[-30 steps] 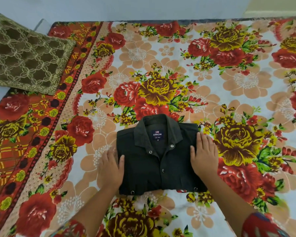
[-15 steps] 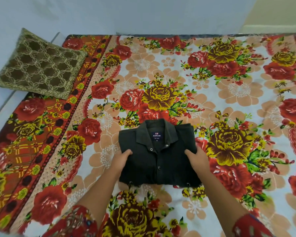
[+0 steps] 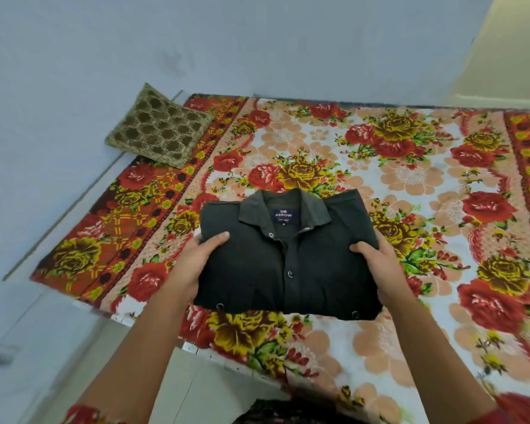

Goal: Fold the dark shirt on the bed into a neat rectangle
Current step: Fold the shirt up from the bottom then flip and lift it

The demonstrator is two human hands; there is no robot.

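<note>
Lifted since earlier off the floral bedsheet (image 3: 410,179), folded dark button-up shirt (image 3: 288,264) is gripped edgewise by left hand (image 3: 193,264) and right hand (image 3: 380,267), thumbs on top, to keep the rectangle intact.

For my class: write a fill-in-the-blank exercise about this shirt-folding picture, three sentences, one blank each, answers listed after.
1. The collar label of the dark shirt reads ____.
2. Counting the left hand and right hand, ____ hands grip it.
3. The cushion lies at the far ____ corner of the bed.
Answers: ARROW; two; left.
</note>
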